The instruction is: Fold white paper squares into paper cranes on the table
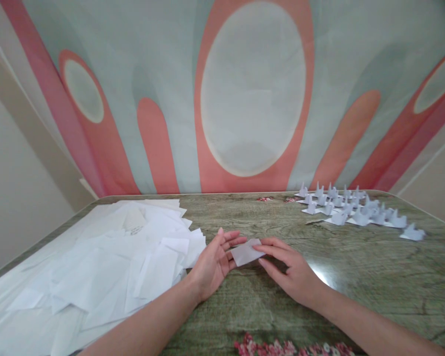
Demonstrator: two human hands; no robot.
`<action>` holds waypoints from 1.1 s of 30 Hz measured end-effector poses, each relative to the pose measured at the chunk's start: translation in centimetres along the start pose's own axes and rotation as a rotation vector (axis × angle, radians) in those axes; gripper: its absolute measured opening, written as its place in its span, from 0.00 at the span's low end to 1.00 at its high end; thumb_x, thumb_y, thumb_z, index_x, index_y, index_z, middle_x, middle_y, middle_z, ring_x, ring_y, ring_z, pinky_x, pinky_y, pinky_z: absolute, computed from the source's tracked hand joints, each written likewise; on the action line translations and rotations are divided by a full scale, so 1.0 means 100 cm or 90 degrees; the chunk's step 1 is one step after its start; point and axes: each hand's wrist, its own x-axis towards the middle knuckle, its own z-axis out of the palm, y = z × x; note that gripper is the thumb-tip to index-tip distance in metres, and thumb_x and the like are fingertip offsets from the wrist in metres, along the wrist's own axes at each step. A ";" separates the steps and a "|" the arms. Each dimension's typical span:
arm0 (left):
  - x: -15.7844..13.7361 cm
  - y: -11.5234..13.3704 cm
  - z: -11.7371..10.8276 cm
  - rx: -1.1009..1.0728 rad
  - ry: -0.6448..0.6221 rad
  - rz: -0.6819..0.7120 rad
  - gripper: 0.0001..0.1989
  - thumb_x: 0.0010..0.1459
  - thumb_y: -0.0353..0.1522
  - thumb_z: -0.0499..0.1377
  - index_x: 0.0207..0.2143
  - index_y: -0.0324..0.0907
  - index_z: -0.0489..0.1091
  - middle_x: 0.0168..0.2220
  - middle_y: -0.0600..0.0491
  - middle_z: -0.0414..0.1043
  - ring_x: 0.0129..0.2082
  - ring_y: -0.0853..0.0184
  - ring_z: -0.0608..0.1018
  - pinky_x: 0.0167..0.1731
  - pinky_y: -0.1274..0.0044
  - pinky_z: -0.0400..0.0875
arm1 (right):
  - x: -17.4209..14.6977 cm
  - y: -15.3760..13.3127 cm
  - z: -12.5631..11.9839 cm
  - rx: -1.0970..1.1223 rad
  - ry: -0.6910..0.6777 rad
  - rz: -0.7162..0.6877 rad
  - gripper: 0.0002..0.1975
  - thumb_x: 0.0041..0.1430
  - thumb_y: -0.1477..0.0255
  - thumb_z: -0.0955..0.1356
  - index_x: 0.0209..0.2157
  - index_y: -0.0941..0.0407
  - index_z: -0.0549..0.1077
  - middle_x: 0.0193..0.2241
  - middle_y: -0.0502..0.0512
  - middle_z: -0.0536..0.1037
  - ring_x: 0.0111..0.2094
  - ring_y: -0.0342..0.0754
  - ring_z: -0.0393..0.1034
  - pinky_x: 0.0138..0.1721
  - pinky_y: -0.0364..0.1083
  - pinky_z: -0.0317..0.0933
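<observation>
A small white piece of paper [245, 253], flat and four-sided, is held just above the table in front of me. My right hand [294, 272] pinches its right edge between thumb and fingers. On the other side my left hand [215, 262] is turned palm up, thumb raised and fingers stretched out. The left fingertips reach behind the paper's left edge; I cannot tell how firmly they touch it. To the left of my left hand lies a large spread of loose white paper sheets [107, 267], overlapping one another.
Several small folded white paper figures [359, 216] with pointed tips stand in rows at the back right of the wood-patterned table [252, 301]. One figure [413, 232] sits apart at the right. Behind the table hangs a pink and grey-green patterned backdrop [185, 99].
</observation>
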 end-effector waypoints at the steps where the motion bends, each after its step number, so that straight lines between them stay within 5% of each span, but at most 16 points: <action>1: 0.000 -0.001 -0.001 0.017 -0.007 0.004 0.16 0.57 0.40 0.54 0.42 0.37 0.66 0.43 0.44 0.70 0.42 0.62 0.73 0.44 0.69 0.66 | 0.000 0.001 0.000 -0.011 0.005 -0.005 0.16 0.57 0.77 0.62 0.46 0.52 0.69 0.43 0.57 0.69 0.45 0.48 0.64 0.47 0.48 0.59; 5: -0.001 -0.007 -0.002 0.113 -0.025 0.051 0.14 0.50 0.30 0.62 0.40 0.37 0.66 0.39 0.47 0.71 0.39 0.66 0.73 0.42 0.73 0.67 | 0.001 0.002 -0.001 -0.031 -0.011 -0.012 0.16 0.56 0.79 0.61 0.46 0.53 0.69 0.44 0.57 0.69 0.46 0.48 0.63 0.48 0.48 0.58; 17: -0.003 -0.011 0.004 0.280 0.047 0.119 0.12 0.45 0.34 0.64 0.33 0.38 0.70 0.26 0.55 0.71 0.25 0.72 0.70 0.29 0.80 0.65 | 0.001 0.000 -0.007 0.043 0.025 0.052 0.06 0.57 0.73 0.63 0.33 0.55 0.71 0.37 0.56 0.69 0.39 0.47 0.66 0.41 0.45 0.60; 24: -0.004 -0.011 0.004 0.345 0.045 0.139 0.11 0.47 0.37 0.62 0.30 0.38 0.73 0.26 0.53 0.72 0.25 0.70 0.70 0.28 0.79 0.64 | 0.001 -0.001 -0.001 -0.012 0.081 0.079 0.05 0.55 0.70 0.65 0.28 0.55 0.70 0.34 0.55 0.69 0.37 0.49 0.66 0.39 0.46 0.60; 33: -0.005 -0.011 0.002 0.361 0.034 0.127 0.13 0.52 0.38 0.58 0.37 0.39 0.72 0.31 0.52 0.72 0.30 0.67 0.71 0.32 0.76 0.66 | 0.003 0.007 -0.002 0.090 0.079 0.168 0.12 0.57 0.64 0.63 0.25 0.57 0.71 0.33 0.55 0.70 0.33 0.46 0.65 0.33 0.44 0.60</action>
